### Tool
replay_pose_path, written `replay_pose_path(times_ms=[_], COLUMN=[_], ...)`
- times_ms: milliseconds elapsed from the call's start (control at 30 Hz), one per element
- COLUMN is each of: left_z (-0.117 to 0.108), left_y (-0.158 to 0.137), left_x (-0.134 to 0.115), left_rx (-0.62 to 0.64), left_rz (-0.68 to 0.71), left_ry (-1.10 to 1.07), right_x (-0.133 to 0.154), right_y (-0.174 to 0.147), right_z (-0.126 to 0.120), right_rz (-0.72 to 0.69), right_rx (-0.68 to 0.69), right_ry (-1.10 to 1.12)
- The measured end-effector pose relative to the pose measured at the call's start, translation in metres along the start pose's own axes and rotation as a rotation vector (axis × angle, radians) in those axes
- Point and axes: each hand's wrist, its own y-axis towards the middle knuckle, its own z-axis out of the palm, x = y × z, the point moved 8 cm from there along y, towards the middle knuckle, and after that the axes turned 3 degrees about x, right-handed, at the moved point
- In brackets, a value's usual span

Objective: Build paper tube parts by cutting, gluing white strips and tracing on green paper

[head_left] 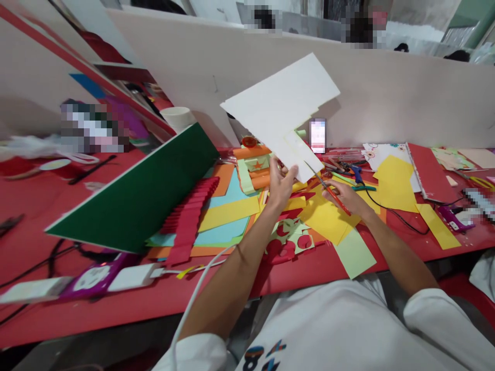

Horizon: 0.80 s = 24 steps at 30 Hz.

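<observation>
My left hand [282,181] pinches the lower edge of a large white sheet of paper [284,105], which stands tilted up in front of me with a stepped cut-out on its right side. In my right hand [344,195] is a pair of scissors with orange-red handles [337,200]. The blades meet the lower right part of the sheet, close to its corner. Beneath both hands lie yellow paper pieces [323,214] and green paper with red circles [290,239].
A green board [135,190] leans at the left beside pleated red paper [189,216]. A phone [317,135] stands against the white partition [386,93]. A glue gun [356,174] with a black cord lies to the right. A white cable [201,288] crosses near my left arm.
</observation>
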Motion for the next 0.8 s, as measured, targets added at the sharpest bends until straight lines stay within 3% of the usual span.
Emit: replay_pose_path(times_ms=[267,533,800], left_z=[-0.002,0.012,0.016], left_y=[0.0,-0.007,-0.009], left_x=[-0.002,-0.011,-0.014], left_rx=[0.025,0.07,0.07], left_rz=[0.027,0.046,0.071], left_ry=[0.041,0.072,0.059], right_x=[0.003,0.006,0.003], right_y=[0.001,0.001,0.001], right_z=[0.006,0.005,0.003], right_rz=[-0.025,-0.085,-0.049], right_rx=[0.006,-0.058,-0.117], right_ry=[0.048,-0.043,0.007])
